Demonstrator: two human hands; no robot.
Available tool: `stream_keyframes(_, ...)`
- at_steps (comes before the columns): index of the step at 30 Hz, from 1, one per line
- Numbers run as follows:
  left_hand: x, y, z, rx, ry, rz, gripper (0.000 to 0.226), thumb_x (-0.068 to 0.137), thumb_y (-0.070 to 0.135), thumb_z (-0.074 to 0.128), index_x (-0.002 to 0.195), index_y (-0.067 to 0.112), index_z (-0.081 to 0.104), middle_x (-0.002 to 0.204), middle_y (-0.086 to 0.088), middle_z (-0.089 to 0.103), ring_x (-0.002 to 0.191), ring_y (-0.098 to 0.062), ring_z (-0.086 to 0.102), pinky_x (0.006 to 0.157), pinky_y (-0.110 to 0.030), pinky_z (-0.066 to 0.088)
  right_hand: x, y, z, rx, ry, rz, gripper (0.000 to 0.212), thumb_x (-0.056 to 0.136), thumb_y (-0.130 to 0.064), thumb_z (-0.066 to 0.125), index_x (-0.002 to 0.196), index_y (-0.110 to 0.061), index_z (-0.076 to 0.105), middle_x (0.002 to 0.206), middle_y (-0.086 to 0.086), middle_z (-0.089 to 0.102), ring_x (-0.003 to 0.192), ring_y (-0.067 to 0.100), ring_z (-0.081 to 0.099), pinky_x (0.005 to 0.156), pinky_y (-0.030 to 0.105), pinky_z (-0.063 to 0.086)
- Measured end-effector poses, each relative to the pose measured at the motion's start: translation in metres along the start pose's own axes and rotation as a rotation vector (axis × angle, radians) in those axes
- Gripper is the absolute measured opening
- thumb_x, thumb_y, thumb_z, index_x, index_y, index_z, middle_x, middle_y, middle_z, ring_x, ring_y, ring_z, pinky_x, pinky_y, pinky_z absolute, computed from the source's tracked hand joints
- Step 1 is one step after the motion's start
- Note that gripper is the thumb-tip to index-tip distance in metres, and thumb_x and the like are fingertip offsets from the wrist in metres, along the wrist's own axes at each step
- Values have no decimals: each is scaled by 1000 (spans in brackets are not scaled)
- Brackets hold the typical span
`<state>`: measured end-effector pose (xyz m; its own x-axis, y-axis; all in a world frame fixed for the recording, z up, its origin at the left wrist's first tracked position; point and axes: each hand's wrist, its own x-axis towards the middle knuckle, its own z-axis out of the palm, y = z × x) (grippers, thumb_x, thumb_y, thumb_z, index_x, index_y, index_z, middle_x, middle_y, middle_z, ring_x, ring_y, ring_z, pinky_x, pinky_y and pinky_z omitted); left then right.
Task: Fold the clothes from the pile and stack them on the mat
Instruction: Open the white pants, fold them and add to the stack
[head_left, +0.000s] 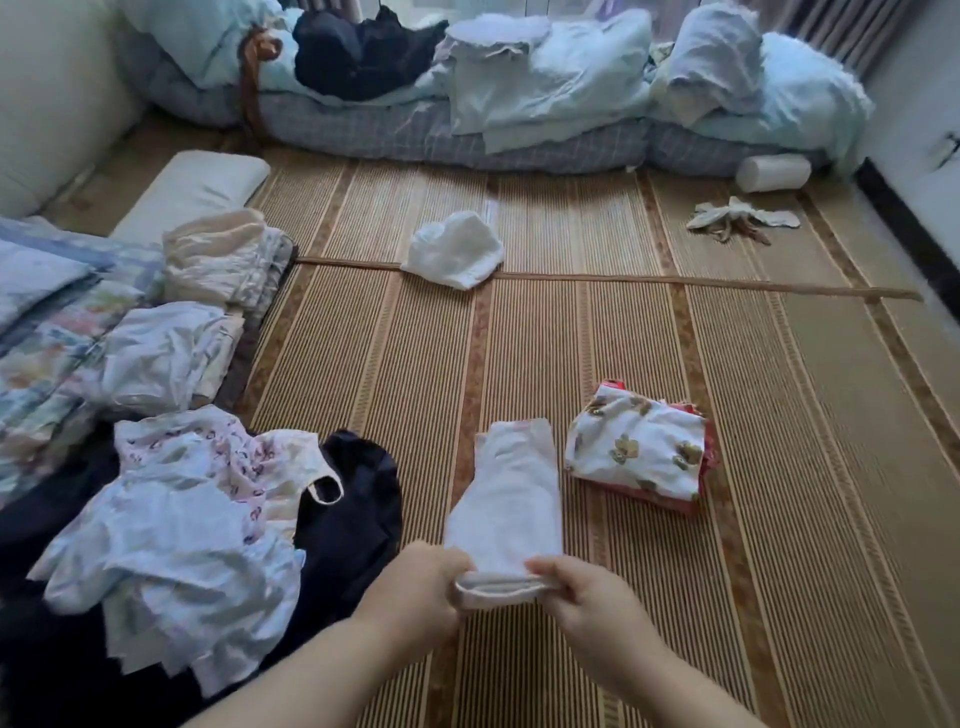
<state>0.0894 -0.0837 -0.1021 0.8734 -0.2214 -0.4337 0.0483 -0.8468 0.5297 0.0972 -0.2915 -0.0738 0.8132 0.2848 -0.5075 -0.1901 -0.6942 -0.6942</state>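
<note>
In front of me: white garment (506, 499), folded narrow, lengthwise on striped mat (779, 415), near hem lifted. Bear-print stack (639, 447) just R of it; unfolded pile (197, 530) on my L.

Left hand (415, 587) and right hand (587, 587): my fingertips are tucked behind the near hem of the garment (506, 499), so the number of layers I pinch cannot be told. Both my forearms run off the bottom edge.
Pile (171, 545): cut by the left and bottom edges. Its dark cloth (353, 519) lies mostly under pale pieces, kind not discernible.
Red item (707, 457): only its rim shows beneath the bear-print cloth (634, 447).
Quilt (41, 322): cropped at left.
Strip (675, 283): a short stretch hidden under the white bundle (454, 249).
Pale object (737, 221), far right of the mat (779, 467): too small and blurred to identify.
Bedding (519, 78): cropped by the upper edge.
</note>
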Motion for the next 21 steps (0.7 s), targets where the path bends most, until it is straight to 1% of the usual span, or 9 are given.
stream_keyframes(3, -3, -25, 51, 62, -197, -26, 11, 65, 19, 41, 55, 20, 44, 60, 5, 49, 65, -16, 54, 50, -30, 37, -1, 44, 40, -23, -128, 103, 29, 88, -21, 62, 88, -50, 63, 86, -24, 66, 93, -3, 61, 87, 11, 45)
stream_keyframes(5, -7, -35, 78, 55, -307, -25, 12, 68, 21, 45, 55, 22, 45, 60, 6, 46, 66, -18, 54, 51, -27, 36, -3, 71, 62, -24, -200, 163, 37, 84, -19, 61, 68, -53, 59, 73, -27, 64, 84, -5, 60, 79, 10, 45)
stream_keyframes(6, -10, -38, 87, 52, -366, -29, 14, 70, 22, 47, 56, 23, 44, 61, 7, 44, 70, -19, 55, 54, -26, 35, -3, 81, 69, -21, -233, 186, 38, 84, -18, 59, 68, -53, 59, 72, -25, 63, 80, -6, 59, 76, 9, 44)
stream_keyframes(9, -11, -45, 105, 25, -462, -44, 9, 73, 27, 48, 67, 22, 44, 69, 7, 52, 80, -22, 59, 62, -29, 42, -1, 94, 79, -6, -289, 227, 25, 89, -17, 53, 83, -41, 60, 81, -15, 63, 80, -6, 56, 73, 8, 41)
stream_keyframes(12, 0, -45, 108, -52, -443, -76, 10, 76, 29, 51, 71, 20, 47, 73, 3, 58, 73, -19, 58, 61, -31, 44, 15, 97, 76, 11, -237, 213, 20, 95, -21, 50, 104, -34, 61, 97, -15, 63, 91, 0, 56, 76, 12, 42)
stream_keyframes(15, 27, -40, 99, -108, -255, -125, 7, 79, 24, 54, 74, 22, 50, 75, 2, 62, 72, -17, 60, 64, -35, 51, 45, 93, 65, 35, -103, 188, 26, 97, -21, 48, 119, -26, 60, 111, -9, 64, 104, 7, 57, 89, 23, 46)
stream_keyframes(18, 63, -40, 89, -191, -66, -185, 5, 87, 27, 58, 86, 26, 53, 76, 5, 63, 71, -14, 59, 62, -30, 47, 77, 91, 55, 87, 38, 175, 37, 98, -25, 48, 134, -25, 51, 129, -1, 60, 115, 12, 56, 100, 33, 44)
stream_keyframes(19, 73, -44, 88, -241, -28, -212, 9, 88, 28, 59, 95, 28, 54, 79, 6, 63, 73, -14, 60, 63, -29, 47, 86, 93, 54, 72, 63, 169, 42, 98, -27, 48, 140, -24, 45, 134, 1, 56, 119, 15, 54, 103, 36, 42)
stream_keyframes(21, 90, -53, 88, -275, -3, -263, 35, 85, 29, 63, 119, 29, 54, 97, 6, 64, 88, -14, 62, 73, -30, 51, 100, 100, 54, -37, 98, 148, 53, 96, -28, 51, 146, -21, 35, 145, 4, 45, 132, 18, 42, 111, 35, 33)
